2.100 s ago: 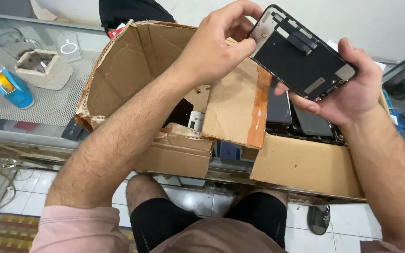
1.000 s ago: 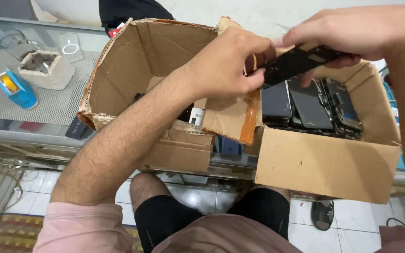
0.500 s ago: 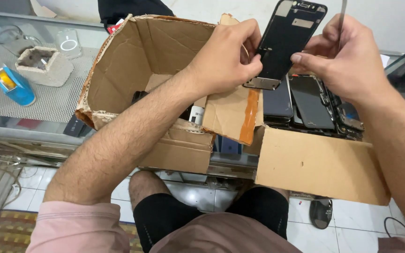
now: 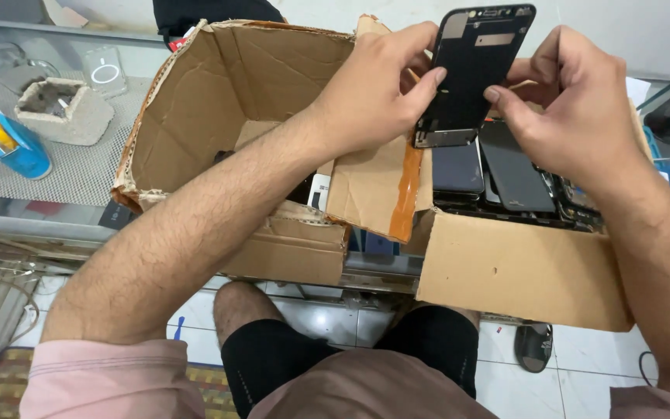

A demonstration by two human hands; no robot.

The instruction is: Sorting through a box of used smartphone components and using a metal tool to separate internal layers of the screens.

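Both hands, left hand (image 4: 374, 89) and right hand (image 4: 564, 101), are pinching one phone screen (image 4: 471, 70) above the right cardboard box (image 4: 521, 268); many screens (image 4: 505, 174) are lying inside, unsorted.

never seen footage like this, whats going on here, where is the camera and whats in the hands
There is no machine here. A person wears a camera on the head, so the single picture looks down past their own two arms to their lap and the tiled floor.

The left hand and the right hand hold a black phone screen panel between them, upright, each pinching one long edge with the fingertips.

Below the hands are two worn cardboard boxes. The left box is mostly empty, with a few small items at the bottom. The right box holds a stack of more dark phone screens.

The boxes sit on a glass counter. On it, far left, are a blue tape dispenser and a small grey tray.
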